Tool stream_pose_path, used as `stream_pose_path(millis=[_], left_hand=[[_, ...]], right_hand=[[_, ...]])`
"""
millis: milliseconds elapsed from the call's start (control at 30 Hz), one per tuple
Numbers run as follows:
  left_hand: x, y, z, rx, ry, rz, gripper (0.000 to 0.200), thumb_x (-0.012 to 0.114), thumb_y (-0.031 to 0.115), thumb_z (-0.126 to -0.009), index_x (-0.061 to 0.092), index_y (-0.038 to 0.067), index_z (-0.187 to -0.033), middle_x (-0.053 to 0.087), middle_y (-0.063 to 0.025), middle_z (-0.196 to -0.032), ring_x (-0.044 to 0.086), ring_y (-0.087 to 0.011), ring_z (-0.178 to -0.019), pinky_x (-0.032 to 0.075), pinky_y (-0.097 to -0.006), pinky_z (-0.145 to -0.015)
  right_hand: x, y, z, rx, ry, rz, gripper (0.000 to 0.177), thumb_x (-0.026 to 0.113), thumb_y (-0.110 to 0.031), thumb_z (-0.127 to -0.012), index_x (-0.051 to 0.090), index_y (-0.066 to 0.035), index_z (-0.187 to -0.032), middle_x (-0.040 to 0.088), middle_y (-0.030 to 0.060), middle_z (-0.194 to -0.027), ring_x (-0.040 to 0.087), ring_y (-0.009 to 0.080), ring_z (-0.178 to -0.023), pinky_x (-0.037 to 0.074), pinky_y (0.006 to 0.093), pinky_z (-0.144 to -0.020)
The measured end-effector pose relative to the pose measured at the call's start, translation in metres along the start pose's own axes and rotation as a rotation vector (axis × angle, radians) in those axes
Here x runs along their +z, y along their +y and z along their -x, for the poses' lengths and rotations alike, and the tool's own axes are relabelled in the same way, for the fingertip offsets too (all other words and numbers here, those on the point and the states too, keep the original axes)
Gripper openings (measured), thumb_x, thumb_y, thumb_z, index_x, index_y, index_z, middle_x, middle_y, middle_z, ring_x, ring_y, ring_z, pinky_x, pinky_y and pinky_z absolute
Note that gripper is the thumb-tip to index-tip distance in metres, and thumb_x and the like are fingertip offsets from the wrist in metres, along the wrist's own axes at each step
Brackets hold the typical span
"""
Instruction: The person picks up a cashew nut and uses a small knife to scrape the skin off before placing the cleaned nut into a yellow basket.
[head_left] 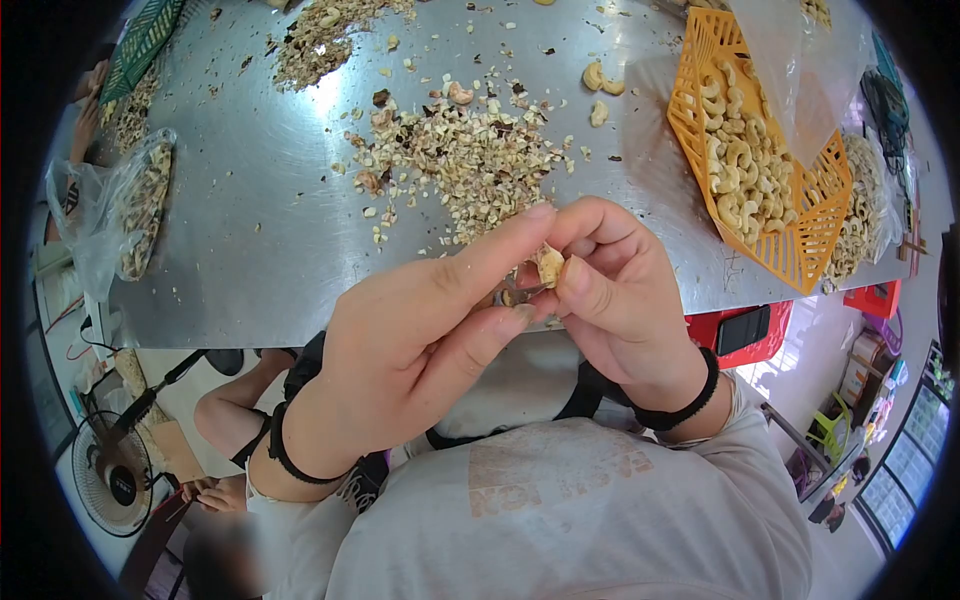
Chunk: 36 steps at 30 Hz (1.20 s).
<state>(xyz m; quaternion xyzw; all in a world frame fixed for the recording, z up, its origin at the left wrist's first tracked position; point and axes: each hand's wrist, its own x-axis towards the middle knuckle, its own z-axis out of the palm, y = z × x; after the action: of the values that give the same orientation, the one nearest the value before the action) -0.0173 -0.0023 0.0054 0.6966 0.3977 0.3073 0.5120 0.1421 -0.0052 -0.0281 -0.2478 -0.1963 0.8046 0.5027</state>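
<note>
In the head view, both hands meet at the table's near edge. My right hand (625, 290) pinches a pale cashew piece (549, 266) between thumb and finger. My left hand (430, 320) is closed around a small dark tool (515, 296), its blade against or close to the cashew; most of the tool is hidden by the fingers. Just beyond the hands lies a pile of cashew bits and skins (480, 160) on the metal table (250, 220). Several whole cashews (597, 80) rest to the right of that pile.
An orange basket (690, 110) of cashews stands at the right, partly under a clear plastic bag (800, 70). Another bag (145, 200) lies at the left edge. Below the table are a red stool (775, 335) with a phone (743, 330), a fan (112, 475) and a seated person (235, 415).
</note>
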Motion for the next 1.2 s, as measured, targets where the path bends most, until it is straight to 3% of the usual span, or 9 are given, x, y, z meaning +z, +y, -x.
stream_pose_path(millis=[133, 233, 300, 533, 733, 800, 933, 1100, 1200], left_hand=[[0.001, -0.001, -0.001, -0.009, 0.012, -0.012, 0.036, 0.046, 0.001, -0.076, 0.042, -0.003, -0.112, 0.057, -0.0116, -0.09, 0.055, -0.0125, -0.073, 0.042, -0.0215, -0.065], [0.0, -0.001, -0.003, 0.159, 0.047, -0.219, 0.043, 0.051, 0.0, -0.071, 0.043, 0.004, -0.113, 0.056, -0.0101, -0.074, 0.054, -0.0202, -0.058, 0.042, -0.0244, -0.051], [-0.005, 0.003, -0.001, 0.093, -0.002, -0.275, 0.034, 0.048, 0.002, -0.074, 0.047, -0.001, -0.108, 0.057, -0.01, -0.084, 0.055, -0.0162, -0.069, 0.041, -0.0225, -0.063], [-0.002, 0.001, 0.0, 0.072, 0.073, -0.152, 0.033, 0.046, 0.002, -0.075, 0.046, -0.002, -0.108, 0.056, -0.0101, -0.084, 0.054, -0.0141, -0.07, 0.041, -0.022, -0.064], [-0.004, 0.0, 0.002, 0.001, -0.01, -0.13, 0.035, 0.046, 0.004, -0.076, 0.044, -0.003, -0.111, 0.056, -0.0118, -0.091, 0.053, -0.0129, -0.079, 0.04, -0.0213, -0.068], [0.0, -0.008, 0.0, 0.169, 0.083, -0.125, 0.041, 0.052, 0.002, -0.072, 0.044, 0.004, -0.112, 0.058, -0.0095, -0.079, 0.054, -0.0189, -0.058, 0.041, -0.0231, -0.052], [-0.005, -0.004, 0.0, 0.135, 0.017, -0.155, 0.039, 0.052, 0.001, -0.072, 0.046, 0.005, -0.111, 0.058, -0.0096, -0.079, 0.053, -0.0192, -0.056, 0.041, -0.023, -0.051], [-0.004, -0.01, -0.003, 0.274, 0.086, -0.315, 0.037, 0.05, -0.002, -0.072, 0.048, 0.005, -0.109, 0.057, -0.0094, -0.077, 0.054, -0.02, -0.06, 0.042, -0.0242, -0.052], [-0.008, 0.0, 0.001, 0.055, -0.004, -0.207, 0.036, 0.048, -0.004, -0.073, 0.048, 0.004, -0.108, 0.057, -0.0103, -0.081, 0.056, -0.0205, -0.064, 0.043, -0.0249, -0.055]], right_hand=[[0.0, 0.0, 0.0, 0.001, -0.01, -0.018, 0.016, 0.055, -0.005, -0.075, 0.049, 0.002, -0.088, 0.055, 0.0076, -0.075, 0.054, 0.0129, -0.066, 0.045, 0.0237, -0.06], [0.0, 0.001, 0.001, -0.002, 0.004, -0.011, 0.015, 0.056, -0.005, -0.074, 0.05, 0.001, -0.087, 0.056, 0.007, -0.076, 0.054, 0.0124, -0.067, 0.045, 0.0222, -0.06], [0.001, 0.002, 0.001, -0.003, 0.028, 0.048, 0.015, 0.057, -0.004, -0.073, 0.05, 0.001, -0.086, 0.056, 0.0065, -0.077, 0.055, 0.0121, -0.069, 0.044, 0.0211, -0.061], [0.001, -0.001, 0.0, 0.022, -0.005, 0.028, 0.016, 0.058, -0.005, -0.073, 0.05, 0.0, -0.086, 0.056, 0.0068, -0.079, 0.055, 0.0121, -0.071, 0.044, 0.0212, -0.062], [0.002, -0.002, 0.0, 0.006, -0.051, 0.019, 0.015, 0.057, -0.004, -0.073, 0.049, 0.001, -0.085, 0.056, 0.0081, -0.08, 0.055, 0.013, -0.073, 0.046, 0.0227, -0.064], [0.002, -0.003, 0.001, 0.013, -0.056, 0.015, 0.014, 0.057, -0.002, -0.073, 0.05, 0.001, -0.085, 0.055, 0.0082, -0.081, 0.055, 0.0129, -0.074, 0.047, 0.0235, -0.065], [0.001, 0.0, 0.001, -0.035, -0.075, 0.024, 0.014, 0.057, 0.0, -0.072, 0.05, 0.001, -0.084, 0.055, 0.008, -0.082, 0.054, 0.0127, -0.075, 0.046, 0.0234, -0.066], [0.001, 0.002, 0.001, -0.126, -0.112, 0.177, 0.016, 0.057, 0.004, -0.07, 0.05, 0.001, -0.084, 0.055, 0.0081, -0.082, 0.054, 0.0127, -0.078, 0.045, 0.0238, -0.069], [0.001, 0.002, 0.001, -0.099, -0.097, 0.163, 0.017, 0.058, 0.004, -0.07, 0.05, 0.001, -0.085, 0.054, 0.0083, -0.083, 0.053, 0.0125, -0.078, 0.045, 0.0239, -0.069]])
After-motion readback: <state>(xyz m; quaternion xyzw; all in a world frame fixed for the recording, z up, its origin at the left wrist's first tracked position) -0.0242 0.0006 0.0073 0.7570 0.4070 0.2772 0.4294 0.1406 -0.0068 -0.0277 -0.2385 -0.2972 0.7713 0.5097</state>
